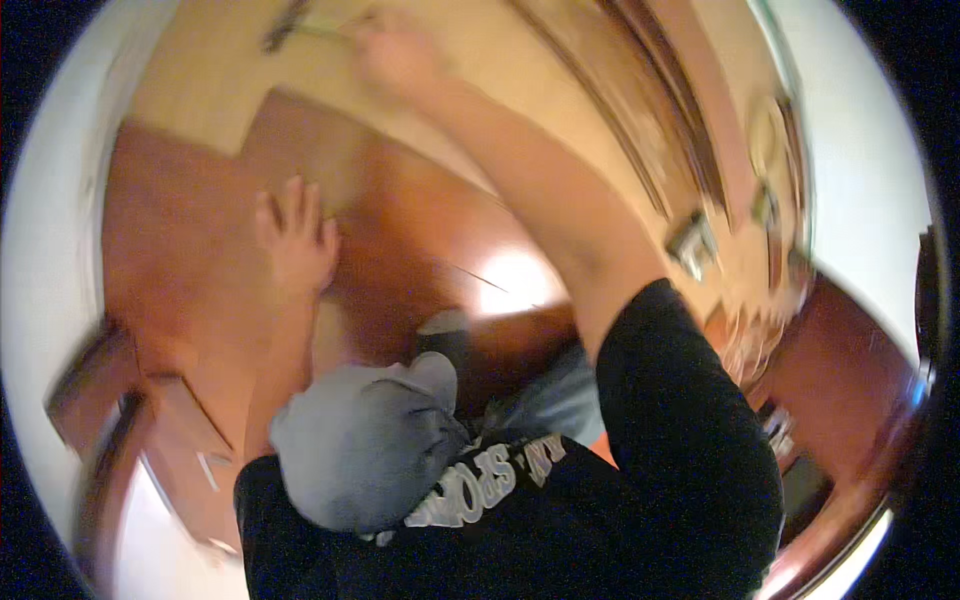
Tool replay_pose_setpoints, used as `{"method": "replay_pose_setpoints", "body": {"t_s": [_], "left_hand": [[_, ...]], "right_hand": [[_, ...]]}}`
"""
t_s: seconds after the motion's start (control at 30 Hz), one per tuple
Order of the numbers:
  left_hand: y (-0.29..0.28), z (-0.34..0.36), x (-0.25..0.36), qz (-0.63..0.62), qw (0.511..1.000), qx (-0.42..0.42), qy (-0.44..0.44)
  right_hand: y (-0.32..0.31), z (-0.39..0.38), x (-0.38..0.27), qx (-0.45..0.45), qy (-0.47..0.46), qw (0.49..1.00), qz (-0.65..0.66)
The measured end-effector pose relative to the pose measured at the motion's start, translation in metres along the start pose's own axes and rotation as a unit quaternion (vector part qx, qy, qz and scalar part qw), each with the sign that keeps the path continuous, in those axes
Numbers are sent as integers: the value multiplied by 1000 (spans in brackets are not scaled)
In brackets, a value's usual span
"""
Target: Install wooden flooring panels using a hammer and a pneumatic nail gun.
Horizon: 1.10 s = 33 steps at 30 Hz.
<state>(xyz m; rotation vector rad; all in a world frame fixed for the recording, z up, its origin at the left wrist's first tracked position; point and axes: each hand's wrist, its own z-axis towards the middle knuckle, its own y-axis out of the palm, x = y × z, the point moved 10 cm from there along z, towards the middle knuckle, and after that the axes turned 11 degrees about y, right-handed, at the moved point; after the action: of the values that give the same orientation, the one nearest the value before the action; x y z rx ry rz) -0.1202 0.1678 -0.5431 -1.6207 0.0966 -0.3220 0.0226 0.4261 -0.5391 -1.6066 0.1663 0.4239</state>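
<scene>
My left hand (298, 238) lies flat with spread fingers on the reddish-brown wood flooring (180, 215). My right arm reaches far forward, and my right hand (392, 48) is closed round the greenish handle of a hammer (284, 30). The hammer's dark head points left, above the beige underlay (470, 50) just past the stepped edge of the flooring. Motion blurs the hammer and the right hand. Bright light reflects off the glossy boards between my arms.
Long brown planks (655, 90) lie at the upper right. Near them are a dark and silvery tool (692, 243), a round tan thing (768, 138) and a tangle of pale strips (745, 338). White walls (50, 210) rise at both sides. Dark wooden pieces (95, 385) lie at left.
</scene>
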Motion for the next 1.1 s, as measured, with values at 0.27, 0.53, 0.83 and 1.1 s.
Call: {"method": "replay_pose_setpoints", "body": {"t_s": [0.27, 0.53, 0.83, 1.1], "left_hand": [[-4, -24, -2, 106, 994, 36, 8], [15, -21, 21, 108, 994, 24, -7], [18, -69, 43, 73, 995, 16, 59], [21, -123, 42, -166, 974, -151, -16]], "right_hand": [[-72, -381, 197, -47, 78, 996, 19], [-129, -479, 372, -115, 237, 965, -9], [-158, -499, 494, -258, 318, 897, -168], [-258, -491, 696, -75, 220, 957, -172]]}}
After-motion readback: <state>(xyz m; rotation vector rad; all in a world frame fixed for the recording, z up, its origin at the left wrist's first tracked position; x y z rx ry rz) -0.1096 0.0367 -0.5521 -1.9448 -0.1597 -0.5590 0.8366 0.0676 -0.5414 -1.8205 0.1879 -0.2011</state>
